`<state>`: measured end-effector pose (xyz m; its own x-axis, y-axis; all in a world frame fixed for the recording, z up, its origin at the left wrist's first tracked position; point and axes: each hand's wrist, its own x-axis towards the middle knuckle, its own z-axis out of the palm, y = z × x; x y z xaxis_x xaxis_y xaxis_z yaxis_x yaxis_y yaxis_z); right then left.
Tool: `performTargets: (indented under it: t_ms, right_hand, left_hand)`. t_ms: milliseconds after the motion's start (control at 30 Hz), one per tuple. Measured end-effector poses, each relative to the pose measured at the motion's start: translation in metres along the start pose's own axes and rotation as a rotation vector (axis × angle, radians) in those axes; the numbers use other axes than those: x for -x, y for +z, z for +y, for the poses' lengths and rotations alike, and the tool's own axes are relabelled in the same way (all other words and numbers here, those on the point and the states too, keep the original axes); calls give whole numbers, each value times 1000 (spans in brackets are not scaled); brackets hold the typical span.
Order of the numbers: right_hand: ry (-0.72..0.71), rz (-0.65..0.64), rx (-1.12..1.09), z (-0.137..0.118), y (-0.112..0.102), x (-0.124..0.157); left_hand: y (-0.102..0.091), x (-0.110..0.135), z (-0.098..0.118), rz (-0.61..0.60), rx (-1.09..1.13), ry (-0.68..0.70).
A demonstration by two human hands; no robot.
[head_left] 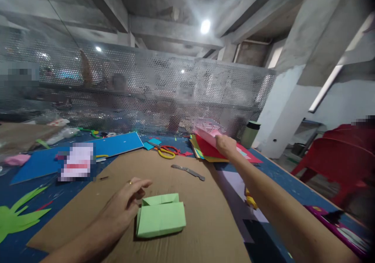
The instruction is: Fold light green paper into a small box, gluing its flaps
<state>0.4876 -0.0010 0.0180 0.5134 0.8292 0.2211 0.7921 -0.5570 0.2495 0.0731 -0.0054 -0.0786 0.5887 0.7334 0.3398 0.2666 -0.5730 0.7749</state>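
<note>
On the brown cardboard sheet (205,216) sits a light green folded paper piece (161,219), shaped like a small open-topped pouch. My left hand (131,198), with a ring on one finger, rests at its left side, fingers loosely bent and apart, holding nothing. Stretched far forward, my right hand (226,145) is closed on the edge of pink paper (206,134), lifted at a slant over the pile of coloured sheets. Red paper (246,153) shows on that pile, under and beside the hand. The fingertips of the right hand are partly hidden.
Yellow-and-red-handled scissors (166,151) and a grey metal blade (189,172) lie ahead. A blue board (117,145) and green cut paper (20,214) are left. A green tumbler (251,135) stands right, near a red chair (342,157). A perforated metal screen (140,87) rises behind.
</note>
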Motion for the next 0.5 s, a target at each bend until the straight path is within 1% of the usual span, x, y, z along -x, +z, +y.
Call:
performTargets:
  t_ms: [67, 133, 233, 300, 367, 500]
  right_hand:
    - [-25, -20, -18, -5, -4, -5]
    - [-80, -64, -43, -14, -2, -5]
    - [-188, -121, -85, -32, 7, 2]
    - [-262, -136, -110, -35, 10, 8]
    - [-313, -135, -122, -26, 10, 11]
    - [-346, -159, -86, 14, 6, 16]
  left_hand:
    - [-1, 1, 5, 0, -13, 0]
    - [-2, 3, 7, -15, -18, 4]
    - [0, 5, 3, -20, -9, 9]
    - [1, 5, -3, 1, 8, 26]
    - [3, 6, -7, 5, 18, 55]
    - [3, 5, -10, -23, -8, 66]
